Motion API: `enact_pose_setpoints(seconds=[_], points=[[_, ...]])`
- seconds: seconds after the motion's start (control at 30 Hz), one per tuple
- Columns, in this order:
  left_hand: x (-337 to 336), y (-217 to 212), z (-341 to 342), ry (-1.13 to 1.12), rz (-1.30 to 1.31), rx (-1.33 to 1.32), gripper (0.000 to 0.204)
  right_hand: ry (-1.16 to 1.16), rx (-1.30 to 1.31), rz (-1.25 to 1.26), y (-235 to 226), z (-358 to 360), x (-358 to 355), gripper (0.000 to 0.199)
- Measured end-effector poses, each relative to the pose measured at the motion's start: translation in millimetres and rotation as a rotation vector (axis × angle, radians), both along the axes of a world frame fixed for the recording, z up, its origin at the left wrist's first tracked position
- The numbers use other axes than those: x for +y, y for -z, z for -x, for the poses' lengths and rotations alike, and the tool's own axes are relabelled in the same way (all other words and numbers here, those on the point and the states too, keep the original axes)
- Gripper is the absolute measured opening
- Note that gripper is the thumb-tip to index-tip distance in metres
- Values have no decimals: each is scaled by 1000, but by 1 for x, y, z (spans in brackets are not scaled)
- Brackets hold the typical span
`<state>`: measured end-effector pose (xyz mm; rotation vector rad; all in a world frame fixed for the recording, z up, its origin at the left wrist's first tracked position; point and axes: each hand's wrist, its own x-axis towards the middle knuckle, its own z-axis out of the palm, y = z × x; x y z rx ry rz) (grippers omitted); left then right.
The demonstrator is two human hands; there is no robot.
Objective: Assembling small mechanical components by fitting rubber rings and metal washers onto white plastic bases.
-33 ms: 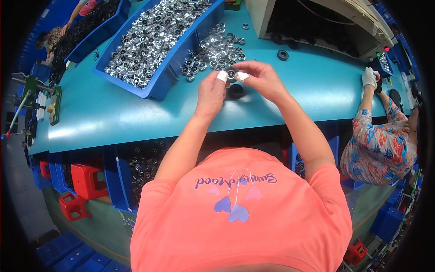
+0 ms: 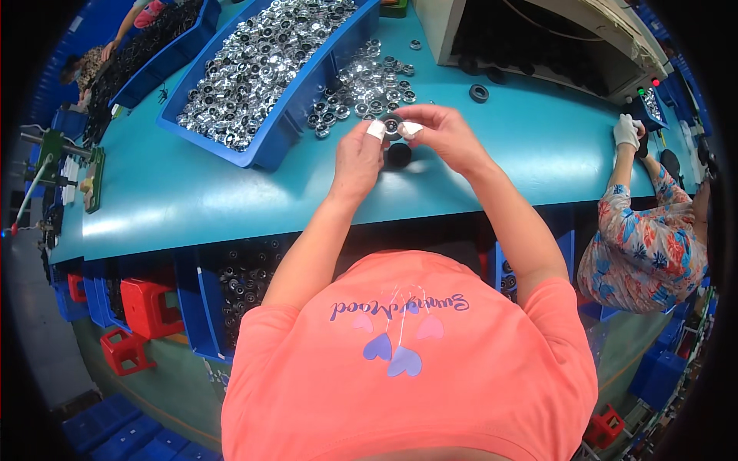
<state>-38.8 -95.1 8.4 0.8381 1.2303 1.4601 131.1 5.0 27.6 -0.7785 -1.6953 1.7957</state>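
Between both hands, just above the teal table (image 2: 254, 201), is a small round wheel (image 2: 392, 127) with a dark rim and a shiny hub. My left hand (image 2: 358, 163) pinches its left side, a white wrap on the thumb. On the other side my right hand (image 2: 452, 140) grips it with thumb and fingers, also with a white thumb wrap. Right below the wheel lies a black round piece (image 2: 398, 156); its kind is unclear. Several loose clear and black hubs (image 2: 377, 81) lie on the table just beyond my hands.
A blue bin (image 2: 265, 154) full of such hubs stands at the far left. One black ring (image 2: 478, 94) lies near an open pale cabinet (image 2: 440, 34) of dark pieces. At right, a co-worker's gloved hand (image 2: 626, 132) is over the table. Red stools (image 2: 151, 307) stand below left.
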Motion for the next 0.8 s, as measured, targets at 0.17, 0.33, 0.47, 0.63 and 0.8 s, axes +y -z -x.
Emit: enact_pose_setpoints(seconds=[0.17, 0.33, 0.47, 0.63, 0.8], points=[[-4, -3, -1, 57, -1, -146, 29, -40, 163, 381, -1, -1, -5, 40], [-9, -8, -3, 6, 70, -12, 33, -54, 116, 309, -8, -4, -13, 37], [-13, -12, -3, 43, 30, 17, 34, -73, 128, 320, -4, -4, -17, 34], [-14, -9, -4, 66, 62, -201, 37, -107, 288, 595, 15, -4, -20, 39], [-20, -17, -2, 65, -135, 76, 32, -44, 342, 669, 13, -6, -26, 41]])
